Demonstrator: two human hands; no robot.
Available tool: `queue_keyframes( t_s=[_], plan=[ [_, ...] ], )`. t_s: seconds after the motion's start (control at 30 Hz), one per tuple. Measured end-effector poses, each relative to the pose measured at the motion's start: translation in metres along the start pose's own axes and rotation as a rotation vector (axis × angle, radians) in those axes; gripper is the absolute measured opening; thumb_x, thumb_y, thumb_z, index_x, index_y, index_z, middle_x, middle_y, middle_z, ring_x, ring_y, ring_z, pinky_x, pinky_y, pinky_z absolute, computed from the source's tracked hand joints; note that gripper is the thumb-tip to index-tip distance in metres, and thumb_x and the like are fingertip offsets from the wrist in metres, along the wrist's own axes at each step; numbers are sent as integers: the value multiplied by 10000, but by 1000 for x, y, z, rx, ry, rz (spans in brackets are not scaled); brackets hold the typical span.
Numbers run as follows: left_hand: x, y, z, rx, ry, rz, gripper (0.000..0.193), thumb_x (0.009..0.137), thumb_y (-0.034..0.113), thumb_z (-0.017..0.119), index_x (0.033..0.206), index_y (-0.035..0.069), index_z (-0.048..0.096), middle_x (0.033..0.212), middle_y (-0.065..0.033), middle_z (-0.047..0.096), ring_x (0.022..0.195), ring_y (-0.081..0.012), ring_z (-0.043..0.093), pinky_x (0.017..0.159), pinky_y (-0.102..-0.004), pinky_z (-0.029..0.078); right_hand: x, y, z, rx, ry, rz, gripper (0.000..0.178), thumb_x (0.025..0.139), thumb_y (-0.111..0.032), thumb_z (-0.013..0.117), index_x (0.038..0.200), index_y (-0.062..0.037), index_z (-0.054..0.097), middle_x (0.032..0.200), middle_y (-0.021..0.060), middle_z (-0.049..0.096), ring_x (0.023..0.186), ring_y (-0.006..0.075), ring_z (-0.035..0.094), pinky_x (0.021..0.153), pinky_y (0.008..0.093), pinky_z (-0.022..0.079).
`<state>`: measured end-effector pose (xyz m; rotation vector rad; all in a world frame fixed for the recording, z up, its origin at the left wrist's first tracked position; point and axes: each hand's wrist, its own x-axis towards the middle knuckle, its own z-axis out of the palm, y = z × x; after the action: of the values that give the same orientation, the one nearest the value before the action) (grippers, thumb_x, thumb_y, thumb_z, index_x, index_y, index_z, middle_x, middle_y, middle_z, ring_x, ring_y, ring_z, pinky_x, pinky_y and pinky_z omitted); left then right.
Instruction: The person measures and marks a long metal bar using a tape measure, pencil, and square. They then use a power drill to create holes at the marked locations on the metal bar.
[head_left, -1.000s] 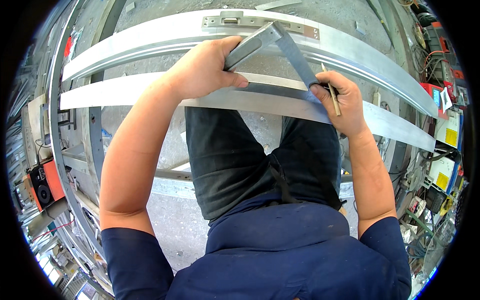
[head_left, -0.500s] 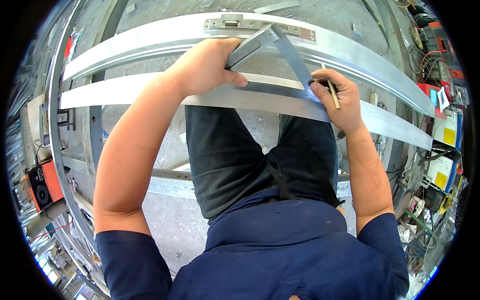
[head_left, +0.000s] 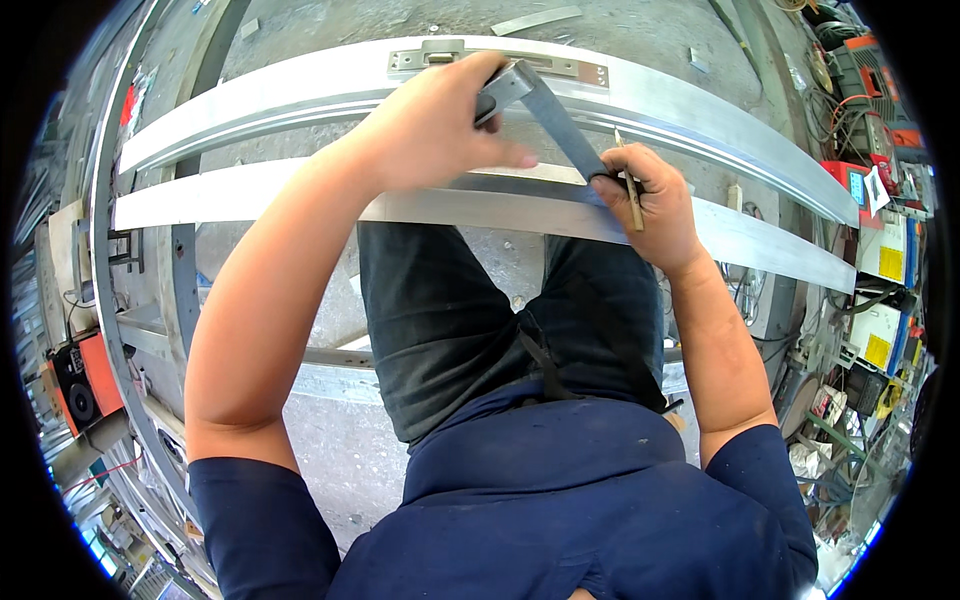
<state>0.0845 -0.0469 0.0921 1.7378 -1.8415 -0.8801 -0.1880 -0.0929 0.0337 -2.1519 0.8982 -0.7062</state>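
We log the metal square [head_left: 563, 126] jutting past the near bar's [head_left: 760, 240] far edge; our right grip [head_left: 658, 205] pinches its end plus a pencil [head_left: 634, 203]; our left grip [head_left: 440, 130] touches its other arm, thumb spread, hold unclear

A long far bar [head_left: 720, 125] and a long near bar [head_left: 745, 238] lie across a metal frame [head_left: 182, 285]; a latch plate [head_left: 565, 68] sits on the far bar; a strip [head_left: 537, 19] and a scrap [head_left: 699, 60] lie on the grey floor [head_left: 640, 30]
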Motion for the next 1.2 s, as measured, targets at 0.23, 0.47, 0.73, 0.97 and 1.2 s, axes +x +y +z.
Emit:
queue_keyframes(
  t_s=[0.23, 0.47, 0.73, 0.97, 1.2],
  plan=[
    [26, 9, 11, -22, 77, -48, 463, 917, 443, 784, 1032, 2, 703, 696, -63, 618, 653, -159, 577, 644, -314, 486, 0, 1, 0, 5, -6, -7, 194, 846, -7, 770, 1019, -31, 686, 854, 112, 646, 772, 288, 610, 702, 373, 495],
    [20, 6, 16, 44, 137, 24, 442, 921, 401, 790, 1061, -3, 680, 680, -106, 625, 624, -182, 581, 631, -346, 490, 0, 3, -1, -16, -10, -34, 188, 846, -8, 770, 1010, -34, 683, 855, 116, 642, 777, 301, 607, 708, 377, 496],
    [23, 7, 16, 40, 122, -41, 433, 906, 369, 808, 1079, 3, 656, 688, -122, 644, 622, -207, 602, 636, -354, 500, -1, 5, 0, 20, 6, -22, 203, 836, -6, 777, 1012, -46, 685, 867, 114, 656, 808, 305, 613, 730, 382, 504],
    [11, -16, 21, 4, 197, -69, 353, 953, 317, 755, 1114, 18, 660, 712, -81, 641, 632, -173, 577, 643, -339, 496, 0, 8, 1, -37, 7, -82, 262, 844, -15, 790, 1078, -35, 674, 909, 111, 649, 815, 261, 640, 732, 356, 514],
    [-87, -14, 2, -727, 268, -366, 235, 1079, 254, 576, 1031, 25, 602, 670, -6, 572, 528, -87, 547, 476, -245, 436, -22, 18, -9, 128, 343, -132, 480, 833, -107, 826, 1259, -25, 622, 1128, 148, 712, 1013, 328, 685, 897, 408, 540]
  ],
)
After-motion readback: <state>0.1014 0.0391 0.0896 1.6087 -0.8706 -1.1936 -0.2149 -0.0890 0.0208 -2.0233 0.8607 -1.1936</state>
